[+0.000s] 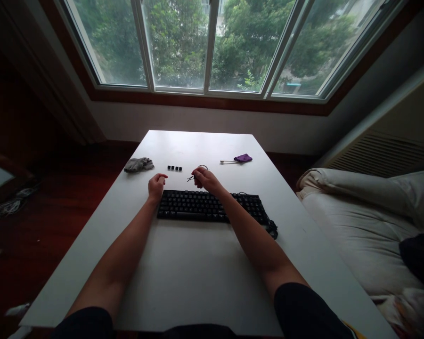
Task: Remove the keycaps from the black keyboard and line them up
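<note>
Black keyboard (pixel 194 206): centre of frame, on the white bench (pixel 187 263).
Right hand (pixel 204 178): pinching a wire tool (pixel 190 178), mid-frame.
Left hand (pixel 157 186): curled, apart; I can't tell whether it's holding anything.

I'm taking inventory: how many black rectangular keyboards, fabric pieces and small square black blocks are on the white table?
Black rectangular keyboard: 1
Small square black blocks: 4
Crumpled grey fabric piece and purple fabric piece: 2
Total: 7

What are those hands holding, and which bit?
The right hand pinches what looks like a wire keycap puller around its middle; nothing shows in the left hand.
</note>
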The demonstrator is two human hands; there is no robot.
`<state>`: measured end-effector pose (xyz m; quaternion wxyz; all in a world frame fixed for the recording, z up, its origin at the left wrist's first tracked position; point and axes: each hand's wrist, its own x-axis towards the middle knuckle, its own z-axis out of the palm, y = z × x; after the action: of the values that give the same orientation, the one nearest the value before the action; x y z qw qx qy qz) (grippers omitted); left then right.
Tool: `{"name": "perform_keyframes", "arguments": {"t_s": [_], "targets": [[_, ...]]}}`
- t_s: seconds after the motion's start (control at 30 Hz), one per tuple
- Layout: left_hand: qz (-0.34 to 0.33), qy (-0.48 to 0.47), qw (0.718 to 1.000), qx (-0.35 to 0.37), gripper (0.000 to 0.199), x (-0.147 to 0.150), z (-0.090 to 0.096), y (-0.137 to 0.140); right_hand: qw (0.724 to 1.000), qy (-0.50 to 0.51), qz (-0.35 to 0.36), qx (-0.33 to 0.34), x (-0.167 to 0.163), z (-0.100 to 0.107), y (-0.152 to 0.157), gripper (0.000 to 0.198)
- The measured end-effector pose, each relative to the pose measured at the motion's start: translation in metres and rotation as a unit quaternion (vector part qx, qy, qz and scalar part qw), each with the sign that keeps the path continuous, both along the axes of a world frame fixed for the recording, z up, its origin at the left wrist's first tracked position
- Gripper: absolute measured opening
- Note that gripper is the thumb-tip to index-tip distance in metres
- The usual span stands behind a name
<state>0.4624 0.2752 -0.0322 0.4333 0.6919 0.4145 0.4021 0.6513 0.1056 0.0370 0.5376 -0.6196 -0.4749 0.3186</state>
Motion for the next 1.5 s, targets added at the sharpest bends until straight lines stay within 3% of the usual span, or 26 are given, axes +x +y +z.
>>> {"name": "perform_keyframes", "arguments": {"t_s": [0.17,0.33,0.4,0.5,0.6,0.8,1.13,1.5], "targets": [[-0.006,-0.048,0.998,-0.032,0.031,0.006,-0.002,0.000,0.993,-0.066,-0.009,-0.100,0.002,-0.014,0.000,0.014],[0.025,-0.047,0.997,0.050,0.028,0.003,0.007,-0.008,0.980,-0.130,-0.061,-0.135,-0.006,-0.017,0.000,0.013],[0.002,-0.009,0.997,0.074,0.030,0.001,0.013,-0.011,0.978,-0.144,-0.060,-0.140,-0.012,-0.016,-0.001,0.013],[-0.087,0.091,0.987,0.097,0.031,-0.002,0.025,-0.015,0.977,-0.159,-0.050,-0.133,-0.019,-0.014,-0.003,0.013],[-0.173,0.187,0.955,0.152,0.028,-0.002,0.036,-0.019,0.975,-0.179,-0.054,-0.119,-0.024,-0.011,-0.005,0.014],[-0.277,0.259,0.895,0.236,0.020,0.002,0.040,-0.029,0.967,-0.232,-0.066,-0.080,-0.029,-0.007,-0.011,0.016],[-0.300,0.252,0.892,0.224,0.014,0.004,0.032,-0.030,0.927,-0.372,-0.037,-0.012,-0.034,-0.012,-0.020,0.020],[-0.312,0.236,0.899,0.197,0.017,0.003,0.031,-0.033,0.960,-0.271,-0.073,-0.007,-0.031,-0.014,-0.017,0.021]]}}
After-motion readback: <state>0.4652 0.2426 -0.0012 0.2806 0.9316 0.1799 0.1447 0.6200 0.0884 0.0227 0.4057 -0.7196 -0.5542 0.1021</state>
